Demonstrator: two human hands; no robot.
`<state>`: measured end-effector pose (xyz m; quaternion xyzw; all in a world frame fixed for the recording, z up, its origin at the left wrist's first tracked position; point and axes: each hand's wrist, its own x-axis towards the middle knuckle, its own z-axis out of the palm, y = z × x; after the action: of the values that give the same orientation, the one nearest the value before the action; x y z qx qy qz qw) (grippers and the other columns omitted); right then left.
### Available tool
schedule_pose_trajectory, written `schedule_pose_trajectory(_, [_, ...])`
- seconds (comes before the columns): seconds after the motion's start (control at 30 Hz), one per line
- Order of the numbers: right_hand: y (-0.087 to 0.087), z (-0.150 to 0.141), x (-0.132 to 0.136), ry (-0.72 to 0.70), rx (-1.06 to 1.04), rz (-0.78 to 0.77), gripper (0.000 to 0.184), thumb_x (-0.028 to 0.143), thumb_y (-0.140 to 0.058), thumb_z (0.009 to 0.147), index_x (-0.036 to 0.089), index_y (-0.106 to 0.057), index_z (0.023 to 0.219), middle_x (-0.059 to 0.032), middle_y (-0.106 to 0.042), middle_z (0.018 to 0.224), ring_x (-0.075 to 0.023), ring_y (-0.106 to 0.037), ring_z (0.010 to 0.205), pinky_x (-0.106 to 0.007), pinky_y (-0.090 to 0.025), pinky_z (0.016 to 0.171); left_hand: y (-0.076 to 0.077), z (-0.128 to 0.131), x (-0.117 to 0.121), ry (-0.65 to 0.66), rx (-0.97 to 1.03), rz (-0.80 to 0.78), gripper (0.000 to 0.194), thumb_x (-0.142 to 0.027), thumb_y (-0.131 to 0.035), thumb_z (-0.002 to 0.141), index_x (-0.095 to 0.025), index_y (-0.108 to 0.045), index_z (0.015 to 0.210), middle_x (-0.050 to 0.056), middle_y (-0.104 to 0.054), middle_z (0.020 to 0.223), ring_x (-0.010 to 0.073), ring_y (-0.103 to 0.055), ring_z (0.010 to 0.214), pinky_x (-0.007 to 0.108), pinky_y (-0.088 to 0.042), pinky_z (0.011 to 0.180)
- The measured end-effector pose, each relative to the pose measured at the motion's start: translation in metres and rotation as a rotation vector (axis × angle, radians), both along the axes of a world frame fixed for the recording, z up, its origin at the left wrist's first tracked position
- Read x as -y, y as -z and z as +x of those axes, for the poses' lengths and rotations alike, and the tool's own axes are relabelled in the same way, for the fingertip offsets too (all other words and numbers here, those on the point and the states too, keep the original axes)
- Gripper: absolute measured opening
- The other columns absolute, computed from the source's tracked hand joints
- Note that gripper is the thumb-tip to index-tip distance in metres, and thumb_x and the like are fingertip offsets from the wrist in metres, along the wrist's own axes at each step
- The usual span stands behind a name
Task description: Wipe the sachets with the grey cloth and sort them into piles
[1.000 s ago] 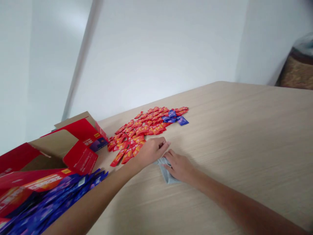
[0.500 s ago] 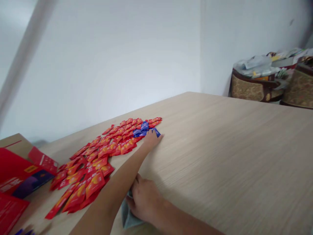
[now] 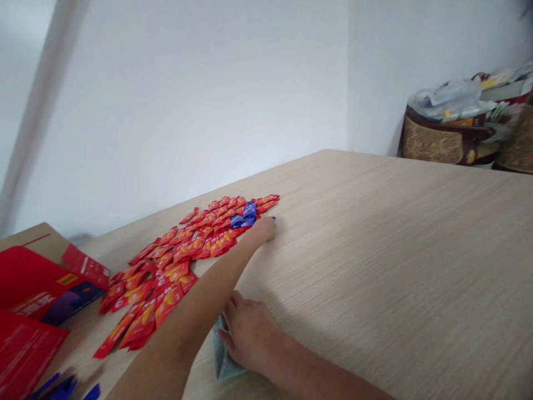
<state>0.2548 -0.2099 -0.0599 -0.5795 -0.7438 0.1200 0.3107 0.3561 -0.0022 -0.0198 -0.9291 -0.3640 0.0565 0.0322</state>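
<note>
Currently the left hand (image 3: 265, 227) hides its fingertips, so its grip is impossible to tell, a blue sachet (image 3: 273, 219) peeking past its upper-right edge mid-frame, while the farther right hand (image 3: 250, 336) clasps grey-blue cloth (image 3: 224, 358) at lower centre.

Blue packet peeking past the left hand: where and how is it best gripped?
Likely pinch the blue packet by its exposed corner, from the picture's right: it shows past the left hand, with red packets lying leftward; the rest is hidden.

Left grip (image 3: 265, 227) now at the blue packets (image 3: 250, 209) (earlier beside the right grip (image 3: 252, 333))
</note>
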Motion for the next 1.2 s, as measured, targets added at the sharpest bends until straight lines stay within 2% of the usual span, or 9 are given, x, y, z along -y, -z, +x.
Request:
schedule_pose_trajectory(0.3, [-0.005,0.001,0.004,0.011,0.039,-0.046,0.036,0.038,-0.057,0.094,0.018,-0.056,0.125,-0.0122,-0.064,0.118,-0.0266,-0.067,0.095,-0.038,-0.055,0.076,-0.002,-0.081,0.049,-0.070,0.089,-0.023,0.034,-0.037,-0.063,0.099,-0.015,-0.061,0.126,0.010,-0.064,0.123,0.0225,-0.066,0.105,0.043,-0.058,0.090])
schedule_pose_trajectory(0.5, [-0.010,0.011,0.007,-0.055,0.068,-0.093,0.031,0.042,-0.054,0.097,0.021,-0.058,0.120,-0.0084,-0.064,0.118,-0.0238,-0.066,0.101,-0.034,-0.051,0.081,-0.051,-0.155,0.076,-0.136,0.355,-0.022,0.028,-0.039,-0.055,0.103,-0.015,-0.062,0.116,0.006,-0.066,0.102,0.0178,-0.065,0.088,0.037,-0.056,0.081])
schedule_pose_trajectory(0.6, [-0.012,0.019,0.006,-0.061,0.081,-0.093,0.031,0.042,-0.055,0.098,0.022,-0.058,0.122,-0.0072,-0.064,0.118,-0.0225,-0.066,0.100,-0.032,-0.049,0.080,-0.076,-0.210,0.109,-0.153,0.517,-0.066,0.032,-0.043,-0.038,0.108,-0.018,-0.055,0.098,0.001,-0.058,0.082,0.0151,-0.059,0.074,0.029,-0.049,0.071])
schedule_pose_trajectory(0.67, [-0.011,0.025,0.004,-0.041,0.086,-0.095,0.033,0.041,-0.054,0.098,0.022,-0.056,0.125,-0.0079,-0.063,0.119,-0.0221,-0.066,0.098,-0.032,-0.048,0.079,-0.083,-0.248,0.137,-0.167,0.587,-0.155,0.040,-0.052,-0.032,0.106,-0.021,-0.046,0.086,-0.002,-0.051,0.073,0.0136,-0.053,0.065,0.025,-0.045,0.062])
schedule_pose_trajectory(0.77, [-0.009,0.034,0.001,0.009,0.086,-0.099,0.030,0.039,-0.051,0.101,0.022,-0.056,0.124,-0.0088,-0.063,0.120,-0.0216,-0.066,0.099,-0.032,-0.047,0.080,-0.074,-0.296,0.181,-0.198,0.622,-0.383,0.049,-0.065,-0.031,0.102,-0.023,-0.038,0.080,-0.006,-0.042,0.066,0.0108,-0.045,0.055,0.022,-0.040,0.051])
schedule_pose_trajectory(0.87, [-0.006,0.045,-0.002,0.057,0.085,-0.103,0.027,0.037,-0.048,0.103,0.022,-0.056,0.123,-0.0090,-0.061,0.122,-0.0216,-0.064,0.104,-0.032,-0.046,0.083,-0.047,-0.327,0.215,-0.273,0.675,-0.757,0.053,-0.073,-0.038,0.097,-0.022,-0.040,0.083,-0.006,-0.043,0.069,0.0095,-0.044,0.057,0.020,-0.040,0.053])
schedule_pose_trajectory(0.93, [-0.003,0.051,-0.004,0.084,0.088,-0.105,0.027,0.038,-0.046,0.103,0.022,-0.055,0.124,-0.0095,-0.061,0.124,-0.0220,-0.062,0.107,-0.032,-0.045,0.085,-0.027,-0.340,0.229,-0.321,0.668,-0.897,0.055,-0.076,-0.038,0.095,-0.022,-0.042,0.087,-0.006,-0.046,0.070,0.0097,-0.046,0.057,0.021,-0.040,0.054])
schedule_pose_trajectory(1.03, [0.002,0.058,-0.007,0.113,0.092,-0.103,0.028,0.040,-0.045,0.104,0.023,-0.055,0.123,-0.0094,-0.061,0.124,-0.0223,-0.062,0.109,-0.033,-0.045,0.087,-0.008,-0.349,0.236,-0.336,0.610,-0.852,0.057,-0.077,-0.033,0.095,-0.022,-0.045,0.088,-0.006,-0.048,0.065,0.0108,-0.046,0.051,0.022,-0.037,0.049])
schedule_pose_trajectory(1.2, [0.008,0.063,-0.010,0.132,0.101,-0.083,0.028,0.042,-0.044,0.103,0.023,-0.055,0.120,-0.0085,-0.062,0.122,-0.0223,-0.061,0.110,-0.034,-0.046,0.090,-0.005,-0.355,0.231,-0.267,0.567,-0.634,0.045,-0.062,-0.038,0.102,-0.022,-0.049,0.084,-0.004,-0.051,0.066,0.0134,-0.050,0.060,0.025,-0.032,0.056])
